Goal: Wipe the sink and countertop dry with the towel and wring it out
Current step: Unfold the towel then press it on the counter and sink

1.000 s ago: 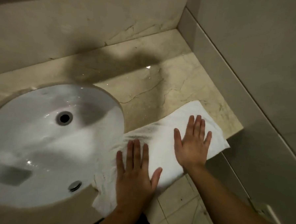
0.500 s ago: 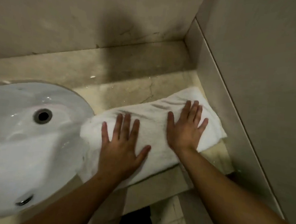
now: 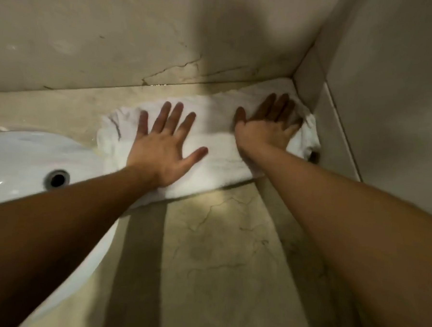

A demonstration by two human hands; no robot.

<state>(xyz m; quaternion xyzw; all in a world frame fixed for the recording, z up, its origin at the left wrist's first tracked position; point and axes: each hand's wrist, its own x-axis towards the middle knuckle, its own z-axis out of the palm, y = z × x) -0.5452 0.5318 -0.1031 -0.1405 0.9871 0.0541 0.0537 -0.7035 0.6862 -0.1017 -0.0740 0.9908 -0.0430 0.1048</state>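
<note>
Lying flat across the back of the countertop (image 3: 218,251), the towel (image 3: 216,138) is a white folded strip at 12 o'clock in the view. Its right end is bunched into the wall corner at 1 o'clock. Likely soft, limp and damp-heavy, so it should slide under flat palms but sag and drip if lifted. For wringing, best taken by the two short ends, one per hand, then twisted over the sink (image 3: 22,158).

Left hand (image 3: 164,145): flat, fingers spread, palm pressing the towel's left half. Right hand (image 3: 267,126): flat too, fingers straight and close together, pressing the right half toward the corner. Neither hand grips anything.

The sink is at 8 o'clock, with the drain hole (image 3: 57,178) showing. The towel's near-left edge comes close to the rim; whether they touch is hidden by the left forearm. Back wall (image 3: 141,47) at 12 o'clock, side wall (image 3: 388,97) at 2 o'clock.

Versus half a second ago:
- The towel has gone from the front counter edge, where part hung over, to the back wall.
- Its right end is now crumpled against the side wall.
- Bare counter now shows at 6 o'clock.
- Both hands are flat as before.
</note>
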